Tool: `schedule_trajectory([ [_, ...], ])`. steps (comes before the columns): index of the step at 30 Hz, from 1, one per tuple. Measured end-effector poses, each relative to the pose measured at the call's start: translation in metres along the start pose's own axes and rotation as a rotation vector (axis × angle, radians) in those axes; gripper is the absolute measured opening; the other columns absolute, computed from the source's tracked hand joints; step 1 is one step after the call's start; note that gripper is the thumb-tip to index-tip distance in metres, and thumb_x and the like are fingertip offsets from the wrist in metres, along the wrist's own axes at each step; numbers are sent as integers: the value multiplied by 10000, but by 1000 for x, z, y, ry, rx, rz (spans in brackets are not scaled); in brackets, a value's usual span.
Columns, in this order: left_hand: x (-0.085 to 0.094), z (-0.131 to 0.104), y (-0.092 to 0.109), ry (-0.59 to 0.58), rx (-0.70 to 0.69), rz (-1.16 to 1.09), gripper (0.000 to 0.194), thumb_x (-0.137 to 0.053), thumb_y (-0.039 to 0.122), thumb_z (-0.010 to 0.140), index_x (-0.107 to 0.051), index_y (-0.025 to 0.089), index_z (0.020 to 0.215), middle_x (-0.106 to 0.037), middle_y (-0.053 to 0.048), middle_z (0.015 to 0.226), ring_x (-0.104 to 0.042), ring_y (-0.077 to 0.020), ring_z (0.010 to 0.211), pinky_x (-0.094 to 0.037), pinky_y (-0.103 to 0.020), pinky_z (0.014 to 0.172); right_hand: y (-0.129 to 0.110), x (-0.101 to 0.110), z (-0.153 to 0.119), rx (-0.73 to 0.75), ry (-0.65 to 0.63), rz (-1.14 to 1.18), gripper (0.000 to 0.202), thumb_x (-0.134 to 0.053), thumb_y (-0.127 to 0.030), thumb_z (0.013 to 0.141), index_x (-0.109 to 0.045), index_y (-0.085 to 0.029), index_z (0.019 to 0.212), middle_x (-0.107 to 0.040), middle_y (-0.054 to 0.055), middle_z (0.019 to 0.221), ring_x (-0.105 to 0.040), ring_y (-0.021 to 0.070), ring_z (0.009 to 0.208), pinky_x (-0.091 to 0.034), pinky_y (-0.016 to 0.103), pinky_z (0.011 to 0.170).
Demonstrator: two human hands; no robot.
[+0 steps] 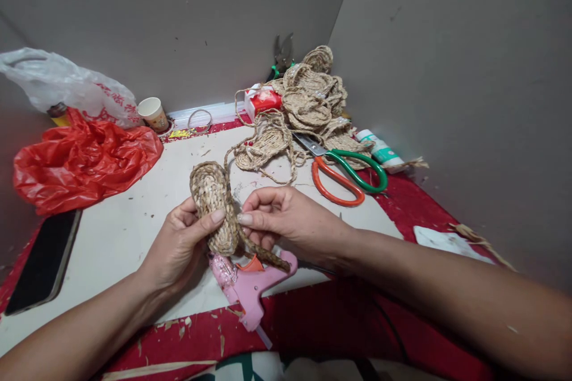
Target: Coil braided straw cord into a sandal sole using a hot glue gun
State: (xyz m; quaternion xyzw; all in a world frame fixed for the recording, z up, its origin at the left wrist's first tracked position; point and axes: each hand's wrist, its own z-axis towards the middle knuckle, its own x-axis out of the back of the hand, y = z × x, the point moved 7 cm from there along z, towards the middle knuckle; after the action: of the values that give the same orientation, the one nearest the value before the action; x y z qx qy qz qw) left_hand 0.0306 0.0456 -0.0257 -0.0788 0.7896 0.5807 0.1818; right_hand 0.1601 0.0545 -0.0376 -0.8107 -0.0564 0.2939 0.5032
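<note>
My left hand (179, 244) is closed around a small oval piece of coiled straw braid (214, 205), its thumb pressed on the front. At the piece's right edge, my right hand (277, 214) pinches the loose braided straw cord (268, 256), whose tail hangs down to the right. Another stretch of cord rises from the piece toward a braid bundle (263, 146). Just below the hands, a pink glue gun (250, 292) lies on the white board with a clear glue stick in its end. What the right fingertips press is partly hidden.
Large scissors (344, 172) with green and orange handles lie right of the hands. Behind are more braid coils (313, 95), a red box (261, 101) and pruning shears (283, 56). Leftward are a red plastic bag (84, 161), a paper cup (152, 113) and a phone (42, 262). Grey walls enclose the back.
</note>
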Motion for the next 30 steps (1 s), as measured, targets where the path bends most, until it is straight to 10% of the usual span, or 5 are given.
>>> schedule_trajectory([
  [12,10,-1,2,105,-37,-46,158,-777,185,724,-710,159,865,-747,-44,780,-668,-142,642,-544,-259,651,-11,-1,-8,191,76,-222,254,-790,-328,686,-637,-144,770,-572,-52,576,-503,56,491,-429,166,487],
  [23,9,-1,3,173,-78,-67,159,-781,173,716,-701,169,853,-733,-14,748,-655,-124,642,-525,-227,643,-26,-15,-31,718,257,-958,231,-683,-310,799,-664,-168,981,-702,32,775,-616,129,613,-500,237,605],
  [30,5,-1,6,192,-128,-78,155,-770,191,733,-690,176,865,-736,-7,816,-655,-120,694,-518,-229,680,-24,-16,-29,720,283,-954,216,-669,-276,829,-617,-180,1015,-740,49,846,-699,174,725,-533,257,673],
])
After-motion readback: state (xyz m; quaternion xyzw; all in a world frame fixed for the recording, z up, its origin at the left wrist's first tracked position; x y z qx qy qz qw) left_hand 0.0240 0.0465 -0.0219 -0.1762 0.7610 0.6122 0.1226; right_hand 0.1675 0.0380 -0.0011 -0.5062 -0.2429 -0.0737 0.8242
